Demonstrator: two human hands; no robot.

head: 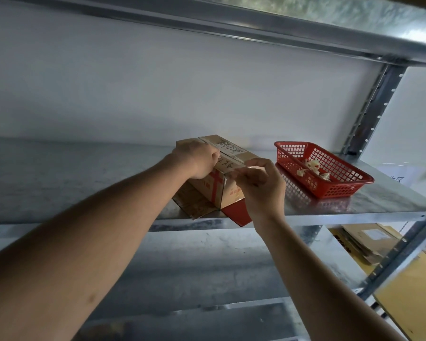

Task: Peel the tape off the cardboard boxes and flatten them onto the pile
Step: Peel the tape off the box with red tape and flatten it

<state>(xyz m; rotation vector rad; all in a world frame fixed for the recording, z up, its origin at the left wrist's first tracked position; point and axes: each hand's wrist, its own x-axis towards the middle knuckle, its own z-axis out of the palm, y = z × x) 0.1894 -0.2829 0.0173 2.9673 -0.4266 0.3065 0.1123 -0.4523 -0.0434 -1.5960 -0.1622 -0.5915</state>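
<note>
We've got the left hand (pixel 199 160) curled down on the box (pixel 221 173) while the right hand (pixel 257 184), just beside it, pinches the thin tape (pixel 234 157) end; the cardboard looks light, so hold it firmly.

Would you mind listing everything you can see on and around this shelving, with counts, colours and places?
Cardboard box: one, brown with red markings, on the middle shelf, bottom flaps splayed open.
Tape strip: one, clear, along the box top.
Basket: one, red plastic mesh, right of the box on the same shelf.
Tape wads: several, whitish, inside the basket.
Shelf: grey metal, with another level above.
Flattened cardboard: a pile, tan, lower right beyond the rack.
Left hand: rests on the box top.
Right hand: fingers pinch the tape end at the box's near edge.
</note>
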